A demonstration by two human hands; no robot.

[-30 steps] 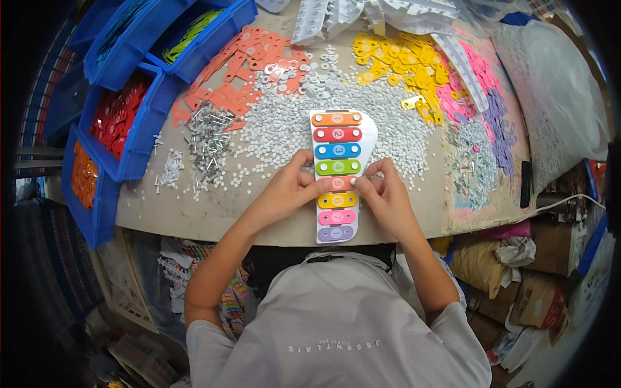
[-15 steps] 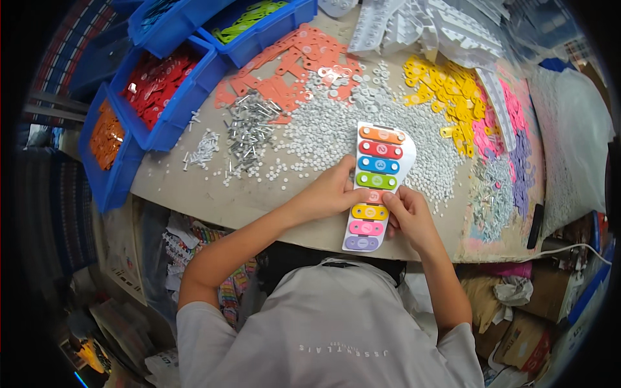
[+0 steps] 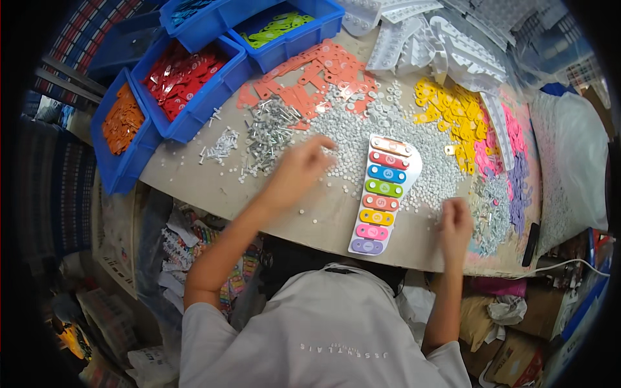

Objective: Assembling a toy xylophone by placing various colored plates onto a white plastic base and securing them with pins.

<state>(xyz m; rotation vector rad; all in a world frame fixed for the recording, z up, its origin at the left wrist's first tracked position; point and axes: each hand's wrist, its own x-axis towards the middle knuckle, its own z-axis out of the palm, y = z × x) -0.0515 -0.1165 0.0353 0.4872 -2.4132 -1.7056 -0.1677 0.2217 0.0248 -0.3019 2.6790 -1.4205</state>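
A toy xylophone (image 3: 381, 194) lies on the table in front of me, its row of coloured bars set on a white base. White round caps sit on the ends of the upper bars; the lowest bars show small holes. Neither hand touches it. My left hand (image 3: 299, 171) hovers left of it, smeared by motion, fingers pointing toward the heap of small white caps (image 3: 346, 132). To the xylophone's right, my right hand (image 3: 456, 223) is beside the pile of small silvery pieces (image 3: 491, 210). Its fingers are curled in; whatever they may hold is hidden.
Blue bins (image 3: 217, 90) of coloured bars stand at the far left. Metal pins (image 3: 275, 129) and loose coral bars (image 3: 326, 68) lie near them. Yellow bars (image 3: 453, 116), purple bars (image 3: 517, 187) and white bases (image 3: 414, 45) lie right and back. A clear bag (image 3: 569, 161) stands at the right edge.
Both hands have let go of the xylophone. The left moved up and left toward the white caps, the right moved right toward the silvery pieces. The view has shifted slightly.
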